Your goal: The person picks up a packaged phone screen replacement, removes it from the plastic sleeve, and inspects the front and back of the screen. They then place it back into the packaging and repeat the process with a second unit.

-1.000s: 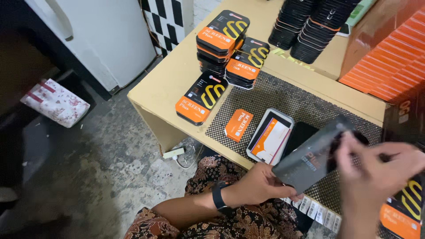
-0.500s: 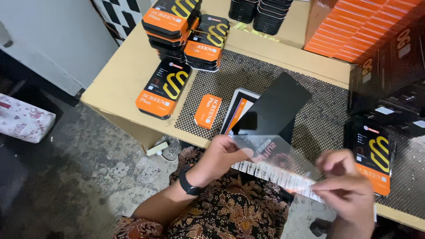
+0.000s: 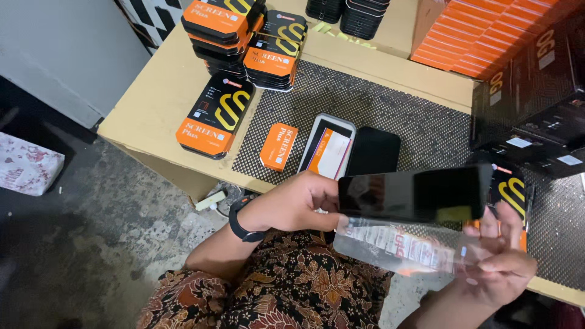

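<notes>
1. Holding the dark glass sheet (image 3: 414,194) by its short end, the left hand (image 3: 292,204) pinches it at the edge; that grip is worth copying, since pads on the flat face would, I judge, leave smears.
2. The right hand (image 3: 499,259) grips the far end of the clear sleeve (image 3: 396,247), fingers (image 3: 487,226) curled around it and closed on the plastic. The sleeve lies just below the sheet, touching it along the lower edge.
3. Both are held in the air over the person's lap, on the near side of the mesh mat (image 3: 390,109), clear of the tabletop (image 3: 158,103).
4. To do the step well, keep the sheet level and lined up with the sleeve's length; a tilt would likely catch a corner on the plastic.
5. Keep the sleeve taut between the right thumb and fingers so that its mouth stays flat. Whether the mouth is open I cannot tell.
6. Move slowly: thin glass probably snaps if bent, so neither hand should twist.
7. On the mat, just beyond the left hand, lie a white-rimmed tray (image 3: 326,146), a small orange box (image 3: 278,146) left of it and a black slab (image 3: 373,150) right of it; keep the sheet above them.
8. Black-and-orange packs (image 3: 216,116) sit off the mat's left edge, well apart from the hands.
</notes>
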